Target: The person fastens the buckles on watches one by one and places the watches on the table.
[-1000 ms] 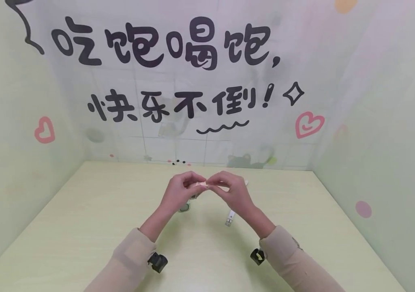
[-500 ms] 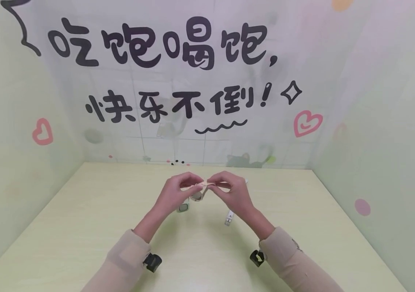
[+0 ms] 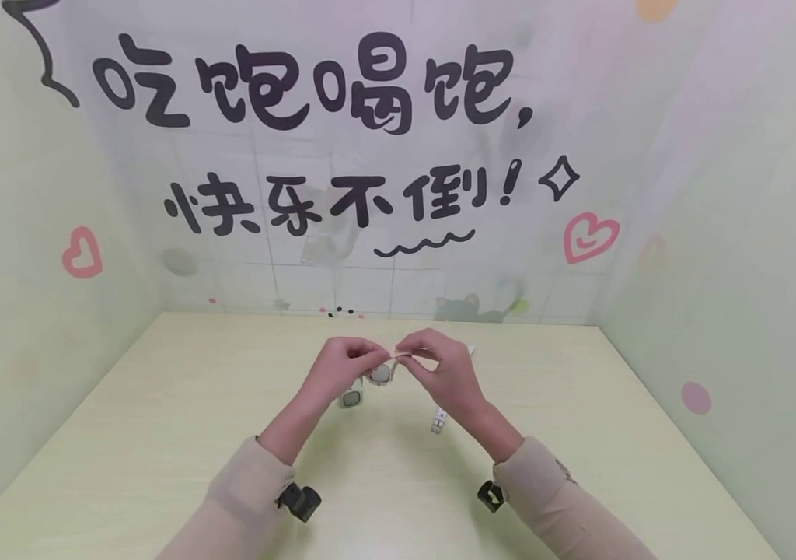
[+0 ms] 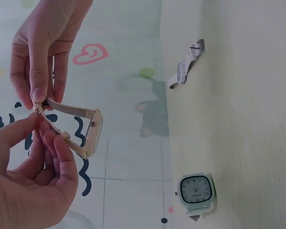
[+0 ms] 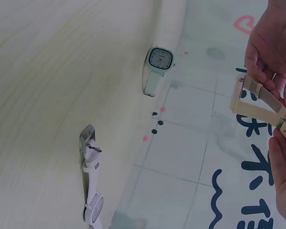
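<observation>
A cream wristwatch [image 4: 94, 133] is held up above the table, its strap bent into a loop and its case hanging below the fingers. My left hand [image 3: 349, 367] pinches one part of the strap between thumb and fingers. Facing it, my right hand [image 3: 448, 372] pinches the strap end near the buckle [image 5: 280, 124], the fingertips of both hands close together. In the right wrist view the strap end with its holes shows at my right fingertips. Fingers partly hide the join of the two strap ends.
A mint-green watch [image 3: 351, 399] lies on the pale wooden table [image 3: 384, 482] left of centre. Under my right forearm lies a white watch [image 5: 91, 186] with its strap stretched out. Printed cloth walls [image 3: 398, 280] stand behind and on both sides.
My left hand has shifted and lowered slightly. The watch case, mostly hidden behind the fingers at first, now hangs visibly between the hands. My right hand has barely moved.
</observation>
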Tool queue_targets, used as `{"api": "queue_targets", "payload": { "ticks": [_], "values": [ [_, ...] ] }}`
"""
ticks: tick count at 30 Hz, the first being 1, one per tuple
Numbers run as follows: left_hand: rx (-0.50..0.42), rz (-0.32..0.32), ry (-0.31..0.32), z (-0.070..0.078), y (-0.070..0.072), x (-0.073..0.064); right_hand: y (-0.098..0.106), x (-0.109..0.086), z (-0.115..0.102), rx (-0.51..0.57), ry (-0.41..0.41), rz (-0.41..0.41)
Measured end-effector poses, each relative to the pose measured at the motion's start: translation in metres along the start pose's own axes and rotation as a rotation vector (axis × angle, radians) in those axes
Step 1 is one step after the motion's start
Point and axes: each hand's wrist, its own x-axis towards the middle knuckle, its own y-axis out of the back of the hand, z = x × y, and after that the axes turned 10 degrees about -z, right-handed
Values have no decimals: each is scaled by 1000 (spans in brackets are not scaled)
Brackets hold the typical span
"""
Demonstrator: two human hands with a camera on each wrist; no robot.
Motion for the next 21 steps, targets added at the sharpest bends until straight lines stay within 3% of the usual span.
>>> {"api": "queue_targets", "payload": {
  "ticks": [5,12,21],
  "values": [
    [-4,-68,81,0,4,3,-3,1,-1,-45,36,-39],
    [87,-53,52,2,2,4,-6,3,-2,-130,38,-75],
    [105,-27,72,-4,11,4,-6,2,-4,1,-25,-52]
  ]
}}
